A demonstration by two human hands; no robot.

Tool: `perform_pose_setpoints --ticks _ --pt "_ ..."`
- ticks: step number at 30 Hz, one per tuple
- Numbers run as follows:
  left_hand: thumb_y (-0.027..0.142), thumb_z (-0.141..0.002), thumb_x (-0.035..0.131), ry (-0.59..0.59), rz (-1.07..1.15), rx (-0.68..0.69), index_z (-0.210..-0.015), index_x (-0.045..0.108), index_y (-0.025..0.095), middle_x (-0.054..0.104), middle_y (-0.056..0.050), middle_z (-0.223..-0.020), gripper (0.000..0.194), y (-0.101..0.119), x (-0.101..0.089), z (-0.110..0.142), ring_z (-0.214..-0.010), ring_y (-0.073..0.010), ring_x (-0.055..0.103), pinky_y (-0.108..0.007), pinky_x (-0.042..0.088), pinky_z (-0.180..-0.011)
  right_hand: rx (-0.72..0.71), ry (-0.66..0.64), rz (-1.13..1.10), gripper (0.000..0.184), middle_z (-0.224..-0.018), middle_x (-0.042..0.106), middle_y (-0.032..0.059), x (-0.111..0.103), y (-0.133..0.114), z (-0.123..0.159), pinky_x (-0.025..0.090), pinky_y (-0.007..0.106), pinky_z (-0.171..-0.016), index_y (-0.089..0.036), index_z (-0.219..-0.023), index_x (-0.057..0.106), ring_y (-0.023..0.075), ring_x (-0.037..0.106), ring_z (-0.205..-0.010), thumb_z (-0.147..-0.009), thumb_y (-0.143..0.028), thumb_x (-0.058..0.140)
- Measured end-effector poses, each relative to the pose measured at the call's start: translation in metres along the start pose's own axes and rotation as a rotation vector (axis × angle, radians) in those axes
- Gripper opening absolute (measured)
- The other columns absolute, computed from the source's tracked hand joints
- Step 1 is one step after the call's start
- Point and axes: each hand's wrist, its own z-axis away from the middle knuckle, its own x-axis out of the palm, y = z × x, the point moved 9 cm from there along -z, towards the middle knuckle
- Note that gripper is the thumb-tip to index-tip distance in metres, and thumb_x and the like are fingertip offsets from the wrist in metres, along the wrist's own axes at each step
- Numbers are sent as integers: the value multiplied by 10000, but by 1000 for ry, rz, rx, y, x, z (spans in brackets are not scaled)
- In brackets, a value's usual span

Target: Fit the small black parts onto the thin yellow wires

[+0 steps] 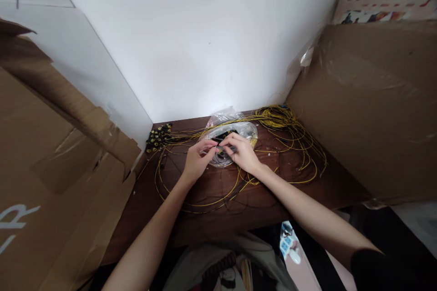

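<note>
Both my hands meet at the middle of a dark brown table (211, 218). My left hand (198, 160) is closed in a pinch on a thin wire end next to a small dark piece. My right hand (241, 152) is also closed, its fingertips pinching the same small piece, too small to name. Just behind the fingers lies a clear plastic bag (228, 122) with dark small parts in it. Yellow wires (205, 202) loop over the table under and around my hands.
A thick bundle of yellow wires (283, 120) lies at the back right. A cluster of black and yellow connectors (157, 137) sits at the back left. Cardboard boxes stand on the left (51, 159) and the right (368, 109). A white wall is behind.
</note>
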Motion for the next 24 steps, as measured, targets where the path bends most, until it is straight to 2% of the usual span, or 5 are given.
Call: perform_pose_setpoints --ticks 4,8,13,18,24 --pt "237 -689 634 9 3 -5 -870 637 153 689 -42 -743 200 0 -1 0 -712 -166 659 -210 478 -545 -3 -172 153 255 -985 592 76 20 5 4 416 347 -832 -185 -986 621 194 523 -939 -784 -66 519" --pt "249 -688 636 16 -4 -7 -861 642 152 691 -47 -758 198 0 -1 0 -737 -177 663 -213 482 -544 -2 -248 249 207 -925 615 64 28 7 6 397 351 -798 -187 -925 635 196 516 -890 -788 -73 530" --pt "250 -680 640 53 -19 19 -830 655 156 691 -50 -812 178 2 -5 0 -749 -172 657 -231 497 -597 26 -135 122 163 -852 607 55 14 3 2 422 328 -777 -180 -863 638 183 531 -846 -776 -76 549" --pt "260 -663 660 116 -57 46 -783 671 150 687 -43 -791 162 2 -12 -1 -710 -151 633 -245 493 -654 100 -1 -209 99 -797 599 41 4 4 -1 476 269 -662 -153 -862 631 132 566 -701 -778 -160 579" --pt "276 -672 662 106 -68 63 -794 677 157 685 -46 -815 171 1 -12 -1 -712 -147 623 -250 489 -661 154 28 -428 154 -800 635 50 5 8 -2 506 272 -683 -143 -853 630 129 604 -701 -753 -260 640"
